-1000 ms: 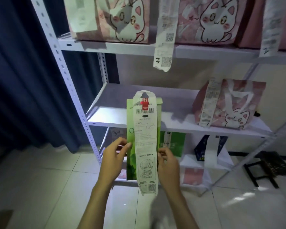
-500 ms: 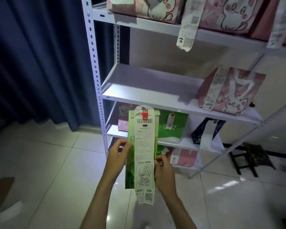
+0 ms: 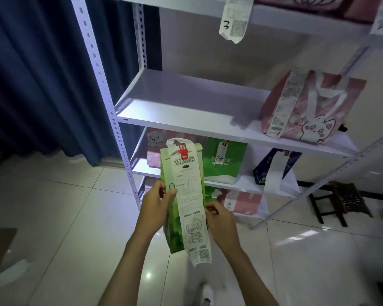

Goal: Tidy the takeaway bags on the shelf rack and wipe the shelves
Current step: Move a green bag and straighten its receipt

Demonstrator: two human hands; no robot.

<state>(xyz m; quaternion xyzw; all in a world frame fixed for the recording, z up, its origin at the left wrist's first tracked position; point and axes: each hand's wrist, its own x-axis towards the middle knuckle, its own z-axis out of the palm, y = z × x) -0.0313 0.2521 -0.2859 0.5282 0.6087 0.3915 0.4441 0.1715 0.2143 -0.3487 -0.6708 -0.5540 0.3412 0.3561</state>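
White steel shelf rack (image 3: 186,122) fills the upper and right of the frame; its middle shelf is bare at left, with a pink cat-print bag (image 3: 312,107) at its right end, and a green bag marked 14 (image 3: 223,160) and a dark blue bag (image 3: 274,164) on the shelf below. At lower centre, in front of the rack and over the tiled floor (image 3: 64,217), a slim green paper takeaway bag (image 3: 173,217) is held upright. The left hand (image 3: 155,208) pinches its left edge, thumb on the front; the right hand (image 3: 221,219) curls round its right edge, so each grip is closed on the bag. The bag appears light, thin-walled and easily creased; its weight cannot be seen. Support by the side folds or base seems safest. A long receipt (image 3: 190,195), fixed near the top by a red sticker (image 3: 183,151), hangs loose past the bottom and would probably tear if pulled.
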